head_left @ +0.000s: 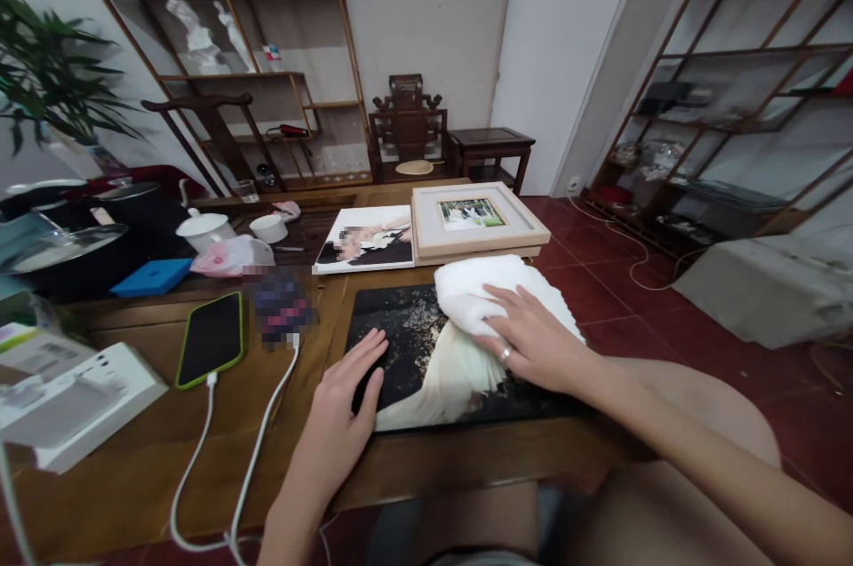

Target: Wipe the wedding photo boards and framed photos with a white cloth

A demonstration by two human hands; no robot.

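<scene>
A dark photo panel (400,317) with a pale, flowing gown printed on it lies flat at the table's front edge. My left hand (350,384) rests on the panel's left side, fingers stretched out and holding nothing. A white towel (466,282) is bunched over the panel's upper right part. On it presses my right hand (526,330), fingers bent over the cloth and a ring on one finger. The towel and my right arm hide the panel's right side.
Behind the panel are a white-edged photo print (370,237) and a light wooden picture frame (533,237). To the left lie a phone (211,339) with a white cable (267,419) and a power strip (83,406). Pots (73,255) and a white teapot (203,228) stand farther back.
</scene>
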